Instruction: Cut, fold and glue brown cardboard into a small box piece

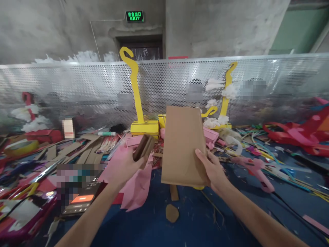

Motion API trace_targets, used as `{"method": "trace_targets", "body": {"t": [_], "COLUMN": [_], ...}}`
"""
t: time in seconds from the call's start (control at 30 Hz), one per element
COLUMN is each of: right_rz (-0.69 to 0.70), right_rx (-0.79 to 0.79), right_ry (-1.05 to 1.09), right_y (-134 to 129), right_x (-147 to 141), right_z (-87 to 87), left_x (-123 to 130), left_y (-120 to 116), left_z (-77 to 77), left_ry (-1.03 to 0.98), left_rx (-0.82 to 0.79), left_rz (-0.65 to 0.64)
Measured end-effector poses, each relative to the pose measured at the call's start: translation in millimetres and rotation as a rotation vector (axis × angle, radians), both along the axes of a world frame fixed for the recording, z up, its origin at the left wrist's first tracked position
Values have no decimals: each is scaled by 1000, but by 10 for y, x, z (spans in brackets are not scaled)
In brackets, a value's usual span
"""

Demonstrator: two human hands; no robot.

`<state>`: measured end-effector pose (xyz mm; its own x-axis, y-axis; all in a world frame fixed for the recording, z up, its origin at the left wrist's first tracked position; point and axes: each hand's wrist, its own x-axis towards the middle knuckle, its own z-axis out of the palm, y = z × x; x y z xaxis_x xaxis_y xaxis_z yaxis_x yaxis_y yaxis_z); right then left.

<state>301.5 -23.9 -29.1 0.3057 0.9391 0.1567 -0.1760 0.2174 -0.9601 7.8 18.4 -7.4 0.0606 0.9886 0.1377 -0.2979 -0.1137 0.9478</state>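
My right hand [212, 168] grips a flat brown cardboard sheet [183, 145] by its right edge, thumb on the near face. The sheet is held up above the blue table [144, 226]. In my left hand [128, 164] is a small folded brown cardboard piece [144, 147], slightly blurred, apart from the sheet. Pink paper [137, 187] lies below my left hand. On the table under the sheet are a cardboard strip [174, 192] and a rounded cardboard scrap [172, 213].
Yellow hook-necked paper figures [144, 127] stand by the perforated metal partition [102, 89]. A pink glue gun [257, 169] with a black cord lies right. Left are a phone [82, 199], scissors [48, 171], cardboard strips and a tape roll [22, 148]. Red-pink material [305, 128] sits far right.
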Motion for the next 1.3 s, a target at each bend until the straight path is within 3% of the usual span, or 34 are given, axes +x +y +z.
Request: {"method": "trace_targets", "body": {"t": [0.1, 0.2, 0.4, 0.67, 0.8, 1.1, 1.3], "right_rz": [26, 52, 86, 56, 49, 10, 8], "right_rx": [-57, -81, -8, -1, 10, -7, -9], "right_ry": [49, 60, 12, 84, 103, 134, 146], "right_y": [-29, -42, -35, -59, -67, -42, 1], "right_x": [-44, -42, -22, -97, -116, -30, 1], "right_z": [14, 20, 5, 3, 13, 12, 7], "left_x": [104, 174, 357, 602, 612, 579, 572], "left_y": [-84, -132, -291, -502, -490, -370, -432], "left_z": [28, 25, -57, -129, -154, -220, -133], "left_ry": [-53, -143, -187, -217, -232, -185, -122], "left_rx": [-163, -269, -213, -130, -131, -180, -191], "left_rz": [-173, -249, -389, -415, -370, -427, -467]}}
